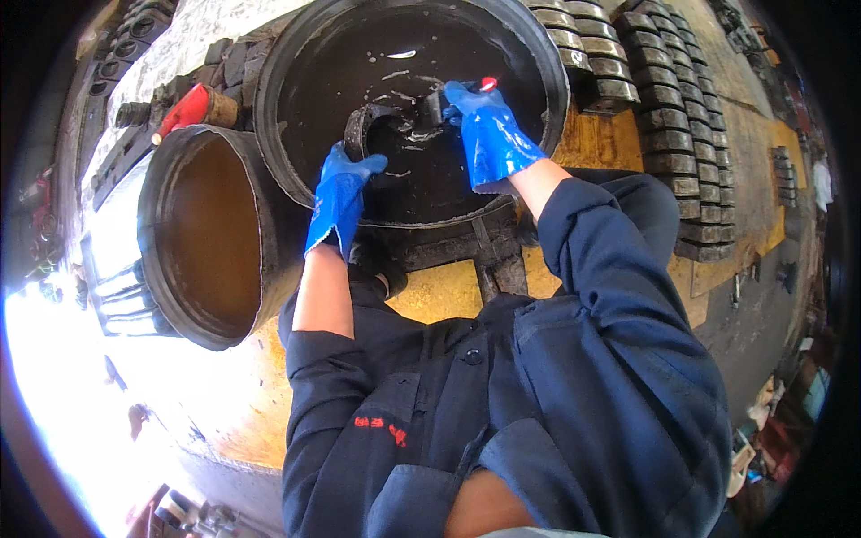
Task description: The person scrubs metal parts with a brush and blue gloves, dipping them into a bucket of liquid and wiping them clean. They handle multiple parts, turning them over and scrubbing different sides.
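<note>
Both hands gloved in blue, out over the wide black basin of dark liquid; left hand at the near end of a curved dark part, thumb spread away, firmness of hold cannot be told. Right hand bent at a dark block-like end, a red tip showing beside the fingers; cannot tell whether it grips the block or a tool, nor whether block and curve are one piece. Curved part sits inside the basin, partly in the liquid. Judgement: wet, slick metal wants a steady left hold, short unhurried right-hand strokes, low over the liquid to limit splashing. Around: bucket of brown liquid crowding the left forearm, a red object beyond it, rows of ribbed metal parts to the right; basin wall limits both wrists
</note>
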{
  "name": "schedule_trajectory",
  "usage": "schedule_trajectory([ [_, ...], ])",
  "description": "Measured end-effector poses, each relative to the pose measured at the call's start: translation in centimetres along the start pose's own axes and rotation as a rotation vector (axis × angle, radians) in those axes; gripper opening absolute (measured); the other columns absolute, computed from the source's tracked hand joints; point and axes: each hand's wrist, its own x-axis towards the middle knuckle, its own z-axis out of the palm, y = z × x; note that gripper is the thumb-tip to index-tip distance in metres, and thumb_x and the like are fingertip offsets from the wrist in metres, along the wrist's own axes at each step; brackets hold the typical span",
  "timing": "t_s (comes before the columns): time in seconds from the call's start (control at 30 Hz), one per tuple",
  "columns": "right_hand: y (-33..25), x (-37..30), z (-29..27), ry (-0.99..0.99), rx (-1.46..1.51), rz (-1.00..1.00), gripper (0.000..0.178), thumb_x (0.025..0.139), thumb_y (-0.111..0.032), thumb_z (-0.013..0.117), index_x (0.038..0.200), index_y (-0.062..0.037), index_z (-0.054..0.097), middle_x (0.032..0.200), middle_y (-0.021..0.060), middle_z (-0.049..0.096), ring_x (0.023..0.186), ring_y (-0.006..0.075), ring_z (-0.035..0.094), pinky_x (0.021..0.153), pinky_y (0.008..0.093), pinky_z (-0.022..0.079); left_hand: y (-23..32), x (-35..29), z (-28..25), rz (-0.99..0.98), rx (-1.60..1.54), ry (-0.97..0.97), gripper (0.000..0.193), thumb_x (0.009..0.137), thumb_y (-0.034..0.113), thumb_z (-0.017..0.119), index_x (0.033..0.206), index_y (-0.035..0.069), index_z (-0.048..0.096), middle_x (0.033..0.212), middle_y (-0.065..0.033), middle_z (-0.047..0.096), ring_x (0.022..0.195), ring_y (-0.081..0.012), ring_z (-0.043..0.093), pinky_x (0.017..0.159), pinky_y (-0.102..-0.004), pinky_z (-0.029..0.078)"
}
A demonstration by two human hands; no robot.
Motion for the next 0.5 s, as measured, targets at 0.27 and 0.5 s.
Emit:
schedule_trajectory([
  [0.27, -3.8, -5.7, 2.3, -0.084, 0.340, 0.074, 0.025, 0.103, -0.029, 0.068, 0.115, -0.0077, 0.072, 0.102, 0.0078, 0.074, 0.079, 0.0170, 0.070, 0.071, 0.0316, 0.059, -0.9, -2.0, -1.6, 0.265, -0.263, -0.066, 0.056, 0.101, 0.034, 0.068, 0.140, -0.007, 0.061, 0.130, -0.0241, 0.070, 0.117, -0.0321, 0.069, 0.100, -0.0387, 0.052],
  [0.5, -1.8, -7.6, 6.5, -0.198, 0.322, 0.181, 0.030, 0.103, -0.031, 0.071, 0.119, -0.0052, 0.072, 0.102, 0.0117, 0.077, 0.085, 0.0223, 0.076, 0.075, 0.0362, 0.065, -3.8, -1.1, -2.6, 0.542, 0.588, 0.192, 0.046, 0.111, 0.007, 0.040, 0.156, 0.013, 0.049, 0.140, -0.0254, 0.065, 0.125, -0.0428, 0.065, 0.108, -0.0476, 0.051],
])
